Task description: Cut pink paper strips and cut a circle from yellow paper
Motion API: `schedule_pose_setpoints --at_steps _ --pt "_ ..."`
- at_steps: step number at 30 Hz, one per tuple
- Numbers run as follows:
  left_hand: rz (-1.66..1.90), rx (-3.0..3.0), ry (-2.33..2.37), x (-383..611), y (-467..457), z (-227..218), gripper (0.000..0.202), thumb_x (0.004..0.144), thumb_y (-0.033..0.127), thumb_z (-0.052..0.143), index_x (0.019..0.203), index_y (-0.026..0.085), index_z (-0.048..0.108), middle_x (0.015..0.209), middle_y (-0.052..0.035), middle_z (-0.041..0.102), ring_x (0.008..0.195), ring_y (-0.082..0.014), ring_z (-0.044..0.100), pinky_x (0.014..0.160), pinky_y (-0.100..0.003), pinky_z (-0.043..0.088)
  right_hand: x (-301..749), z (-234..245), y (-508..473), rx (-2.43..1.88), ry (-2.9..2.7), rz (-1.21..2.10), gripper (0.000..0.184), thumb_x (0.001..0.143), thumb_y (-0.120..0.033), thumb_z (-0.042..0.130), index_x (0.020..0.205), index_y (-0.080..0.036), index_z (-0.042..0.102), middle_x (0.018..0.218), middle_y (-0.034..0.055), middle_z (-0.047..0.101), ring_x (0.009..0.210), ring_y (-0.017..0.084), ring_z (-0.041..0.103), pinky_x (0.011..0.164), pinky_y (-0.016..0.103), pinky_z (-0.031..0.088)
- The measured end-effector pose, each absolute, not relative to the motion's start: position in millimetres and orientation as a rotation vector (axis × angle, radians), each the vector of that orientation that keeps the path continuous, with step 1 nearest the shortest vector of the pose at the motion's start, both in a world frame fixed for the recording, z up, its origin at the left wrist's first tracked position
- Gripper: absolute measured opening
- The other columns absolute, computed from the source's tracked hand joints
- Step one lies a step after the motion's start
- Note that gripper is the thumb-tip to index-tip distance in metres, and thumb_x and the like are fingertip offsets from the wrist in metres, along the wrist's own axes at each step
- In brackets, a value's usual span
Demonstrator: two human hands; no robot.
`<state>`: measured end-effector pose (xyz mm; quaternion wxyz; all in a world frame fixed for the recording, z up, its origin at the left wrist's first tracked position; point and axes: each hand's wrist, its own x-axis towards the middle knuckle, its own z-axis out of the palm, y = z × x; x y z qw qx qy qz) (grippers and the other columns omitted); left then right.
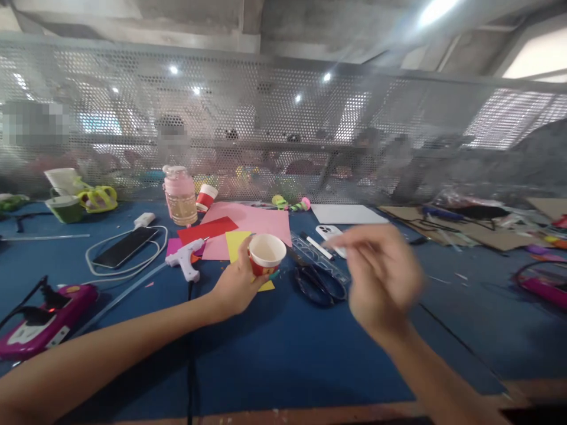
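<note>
My left hand (237,283) grips a small red paper cup (266,254) with a white inside, held upright above the blue table (283,354). My right hand (381,277) hovers to the right of the cup, raised off the table and smeared by motion; its fingers point left and nothing shows in them. Black scissors (319,283) and a clear ruler (316,257) lie between the two hands. A white glue gun (188,258) lies just left of my left hand.
Pink (259,227), red (207,230) and yellow (237,243) paper sheets lie behind the cup. A phone (124,246) with a white cable, a pink bottle (180,195), another paper cup (206,197), a marker (316,245), a white phone (330,233) and a perforated metal screen (283,118) stand beyond.
</note>
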<state>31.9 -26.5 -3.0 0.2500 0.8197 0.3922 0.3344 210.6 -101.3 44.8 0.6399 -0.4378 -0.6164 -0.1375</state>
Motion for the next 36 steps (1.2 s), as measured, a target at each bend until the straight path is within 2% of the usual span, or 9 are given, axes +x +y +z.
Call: schedule_pose_setpoints --at_steps 4,7,10,13,16,20,26,31,36 --pt "1.192 2.168 0.996 23 3 -8 0.074 0.074 0.028 0.054 0.132 0.012 0.011 0.126 -0.0216 0.039 0.114 -0.0282 0.045 0.092 -0.045 0.038 257 48 -29 -1.162 -1.577 -0.512 0.003 0.075 -0.018 0.044 0.075 -0.020 0.046 0.072 0.0046 0.052 0.060 0.018 0.052 0.052 0.031 0.045" --pt "1.258 2.106 1.033 16 22 -11 0.076 0.072 0.030 0.055 0.132 0.014 0.012 0.124 -0.0198 0.042 0.114 -0.0276 0.045 0.092 -0.044 0.037 290 28 -3 -1.411 -1.612 -0.660 0.003 0.074 -0.019 0.041 0.075 -0.020 0.044 0.073 0.0084 0.054 0.069 0.023 0.054 0.061 0.035 0.045" --pt "1.212 2.021 1.085 12 28 -13 0.076 0.071 0.031 0.055 0.132 0.014 0.012 0.122 -0.0178 0.046 0.111 -0.0268 0.048 0.093 -0.043 0.037 305 8 -4 -1.698 -1.763 -0.429 0.006 0.074 -0.025 0.045 0.076 -0.020 0.044 0.075 0.0087 0.056 0.071 0.023 0.055 0.062 0.033 0.044" --pt "1.152 2.023 1.147 12 26 -14 0.077 0.069 0.030 0.057 0.131 0.014 0.015 0.123 -0.0179 0.045 0.115 -0.0280 0.045 0.096 -0.044 0.033 303 0 -8 -1.855 -1.954 -0.061 0.025 0.071 -0.040 0.055 0.080 -0.018 0.047 0.080 0.0085 0.059 0.073 0.022 0.056 0.063 0.030 0.044" --pt "1.130 2.022 1.128 13 24 -14 0.076 0.068 0.029 0.058 0.130 0.013 0.018 0.127 -0.0191 0.040 0.119 -0.0293 0.040 0.098 -0.045 0.031 293 2 -8 -1.993 -2.081 -0.121 0.039 0.065 -0.047 0.061 0.086 -0.015 0.050 0.088 0.0126 0.059 0.085 0.028 0.055 0.069 0.034 0.044" --pt "1.161 1.875 1.067 14 25 -12 0.071 0.071 0.027 0.056 0.129 0.015 0.017 0.128 -0.0185 0.040 0.113 -0.0274 0.047 0.093 -0.043 0.039 286 6 -10 -2.168 -2.124 -0.310 0.044 0.066 -0.047 0.058 0.089 -0.011 0.053 0.094 0.0196 0.058 0.096 0.036 0.051 0.076 0.038 0.041" --pt "1.212 1.647 1.005 16 29 -12 0.064 0.069 0.025 0.060 0.120 0.017 0.022 0.127 -0.0180 0.042 0.105 -0.0240 0.053 0.087 -0.038 0.046 286 8 -12 -2.315 -2.003 0.182 0.045 0.062 -0.041 0.059 0.093 -0.009 0.051 0.085 0.0170 0.061 0.085 0.030 0.056 0.055 0.028 0.042" --pt "1.242 1.593 1.004 14 31 -17 0.053 0.066 0.027 0.065 0.106 0.018 0.031 0.115 -0.0129 0.052 0.097 -0.0224 0.058 0.083 -0.038 0.049 284 8 -10 -2.347 -1.932 0.084 0.056 0.058 -0.041 0.063 0.098 -0.005 0.049 0.103 0.0261 0.054 0.100 0.038 0.050 0.066 0.032 0.042" --pt "1.258 1.366 0.832 17 28 -14 0.045 0.064 0.025 0.068 0.097 0.019 0.037 0.104 -0.0081 0.059 0.095 -0.0212 0.059 0.083 -0.036 0.049 283 5 -9 -2.347 -1.861 0.226 0.056 0.059 -0.040 0.062 0.099 -0.003 0.049 0.082 0.0193 0.062 0.078 0.029 0.059 0.054 0.028 0.042"
